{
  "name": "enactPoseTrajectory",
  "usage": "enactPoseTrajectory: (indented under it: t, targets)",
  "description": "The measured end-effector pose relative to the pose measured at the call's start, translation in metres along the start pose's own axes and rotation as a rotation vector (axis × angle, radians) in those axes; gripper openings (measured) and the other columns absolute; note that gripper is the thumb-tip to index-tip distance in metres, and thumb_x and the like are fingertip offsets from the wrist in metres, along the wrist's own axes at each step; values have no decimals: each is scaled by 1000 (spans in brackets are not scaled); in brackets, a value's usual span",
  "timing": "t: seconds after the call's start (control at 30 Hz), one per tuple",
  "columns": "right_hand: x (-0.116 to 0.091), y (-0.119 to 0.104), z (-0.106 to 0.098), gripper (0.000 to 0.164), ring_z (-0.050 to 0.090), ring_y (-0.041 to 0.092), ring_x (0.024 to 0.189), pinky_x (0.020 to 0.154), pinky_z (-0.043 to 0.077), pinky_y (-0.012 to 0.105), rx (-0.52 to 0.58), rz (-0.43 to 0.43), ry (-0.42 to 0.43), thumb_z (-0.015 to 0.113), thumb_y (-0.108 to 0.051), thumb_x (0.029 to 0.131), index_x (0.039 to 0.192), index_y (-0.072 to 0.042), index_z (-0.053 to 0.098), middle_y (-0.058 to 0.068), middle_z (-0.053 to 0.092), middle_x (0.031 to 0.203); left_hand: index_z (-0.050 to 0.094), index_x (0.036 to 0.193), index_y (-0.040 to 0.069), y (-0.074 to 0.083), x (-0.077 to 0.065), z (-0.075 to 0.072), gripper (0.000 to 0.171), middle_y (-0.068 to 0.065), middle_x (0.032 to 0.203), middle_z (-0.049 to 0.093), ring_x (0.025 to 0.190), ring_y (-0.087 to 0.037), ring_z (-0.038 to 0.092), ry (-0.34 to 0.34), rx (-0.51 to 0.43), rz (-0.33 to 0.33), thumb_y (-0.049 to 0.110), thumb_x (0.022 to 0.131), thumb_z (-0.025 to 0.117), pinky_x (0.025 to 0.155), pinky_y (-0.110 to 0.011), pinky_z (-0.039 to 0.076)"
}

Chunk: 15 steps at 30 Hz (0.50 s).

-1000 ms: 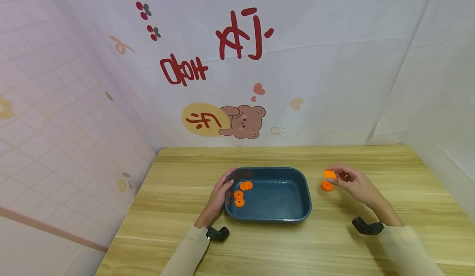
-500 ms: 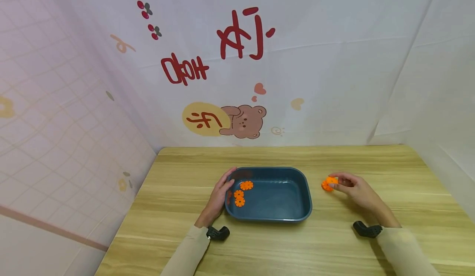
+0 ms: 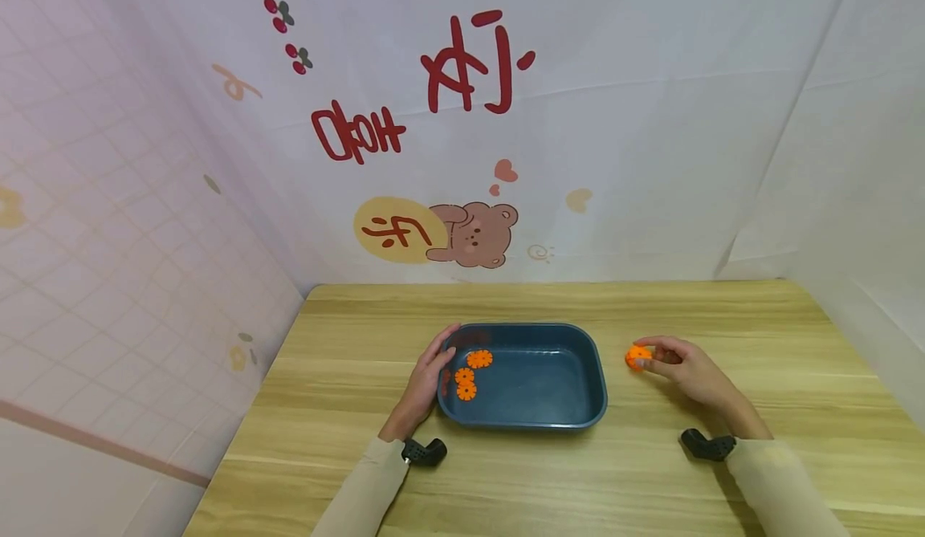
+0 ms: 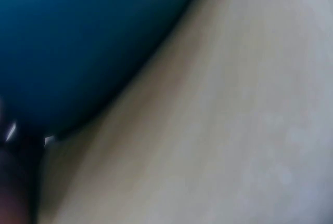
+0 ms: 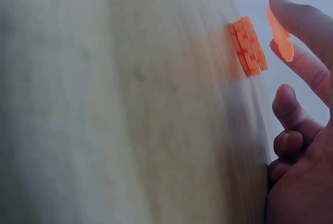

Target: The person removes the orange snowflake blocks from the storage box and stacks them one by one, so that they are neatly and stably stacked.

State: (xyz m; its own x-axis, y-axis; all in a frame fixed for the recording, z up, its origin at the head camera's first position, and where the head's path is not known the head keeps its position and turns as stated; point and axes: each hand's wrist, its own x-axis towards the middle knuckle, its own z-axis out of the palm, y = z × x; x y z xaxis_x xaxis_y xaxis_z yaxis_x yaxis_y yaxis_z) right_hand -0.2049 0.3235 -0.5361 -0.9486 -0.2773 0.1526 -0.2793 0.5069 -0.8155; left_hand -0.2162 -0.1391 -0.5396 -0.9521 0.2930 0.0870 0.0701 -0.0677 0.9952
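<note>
At the left end of a dark blue rectangular tray (image 3: 538,388), my left hand (image 3: 422,380) grips the rim, with the thumb over the inside and the fingers along the outer wall. Several orange notched discs (image 3: 466,391) lie flat in the tray's left part. To the right of the tray, my right hand (image 3: 686,368) pinches one orange notched disc (image 5: 281,34) between thumb and finger. The right wrist view shows it just apart from a short stack of orange discs (image 5: 248,47) standing on the table. The other right fingers are curled.
The light wood-grain table (image 3: 506,481) reaches back to a white printed cloth (image 3: 650,160). Another cloth with a grid pattern (image 3: 108,280) hangs along the left. Each wrist wears a black camera mount (image 3: 425,453). The left wrist view is blurred.
My right hand has lowered the pinched disc from above and behind the stack down close over it. The left hand, the tray and the discs inside stay in place.
</note>
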Motion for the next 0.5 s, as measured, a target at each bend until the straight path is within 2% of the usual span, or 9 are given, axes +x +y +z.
enactPoseTrajectory:
  t: [0.2,0.33,0.5]
  targets:
    - [0,-2,3,33,47,13,72,60,40,24,-24,-38,5,71,-11,91,123,-4,66,3,58,85,35,154,11,1,0,0,50,-4,161,29,143,-26,31,1,-5,-3,26,107,42,109,-25,33]
    - [1,-1,4,33,46,12,71,60,39,25,-29,-49,10,71,-9,90,122,-3,66,3,57,83,36,154,12,2,0,0,49,-2,160,31,143,-24,31,1,-6,-11,26,107,42,112,-31,31]
    - [1,-1,5,34,46,12,71,60,39,24,-37,-60,4,72,-8,89,122,-2,66,2,56,82,33,155,8,3,0,0,51,-5,161,30,143,-27,31,1,-16,-11,25,107,42,114,-36,30]
